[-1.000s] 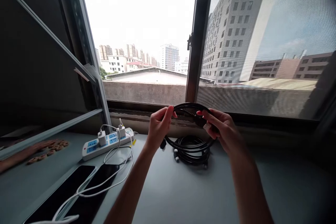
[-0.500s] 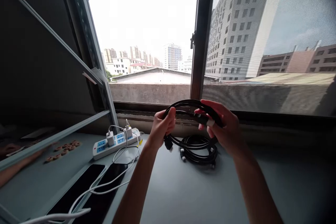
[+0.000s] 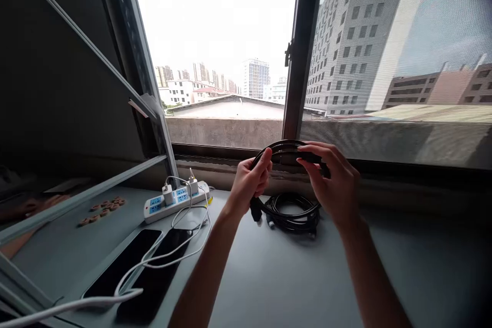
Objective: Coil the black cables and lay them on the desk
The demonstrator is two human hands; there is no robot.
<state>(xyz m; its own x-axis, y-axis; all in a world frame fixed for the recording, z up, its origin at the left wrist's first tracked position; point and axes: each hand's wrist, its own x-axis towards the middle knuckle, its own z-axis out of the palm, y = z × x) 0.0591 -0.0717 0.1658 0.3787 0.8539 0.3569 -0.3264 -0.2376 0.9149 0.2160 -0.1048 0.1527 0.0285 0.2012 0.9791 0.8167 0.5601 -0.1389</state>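
Observation:
I hold a coiled black cable (image 3: 286, 147) upright above a grey desk (image 3: 277, 277), in front of the window. My left hand (image 3: 251, 182) grips the coil's left side, fingers closed round it, with a plug end hanging just below the hand. My right hand (image 3: 334, 184) pinches the coil's top right between thumb and fingers. A second bundle of black cable (image 3: 294, 218) lies coiled on the desk directly under my hands.
A white and blue power strip (image 3: 175, 201) with two chargers sits at the back left, white leads running to two dark phones (image 3: 142, 266). Small brown pieces (image 3: 102, 210) lie further left. A metal shelf frame (image 3: 154, 113) stands at left; the window frame (image 3: 300, 51) is behind.
The view has shifted so everything sits further right and the hands closer together. My right fingers have slid along the top of the coil. Another person's hand at far left is out of view.

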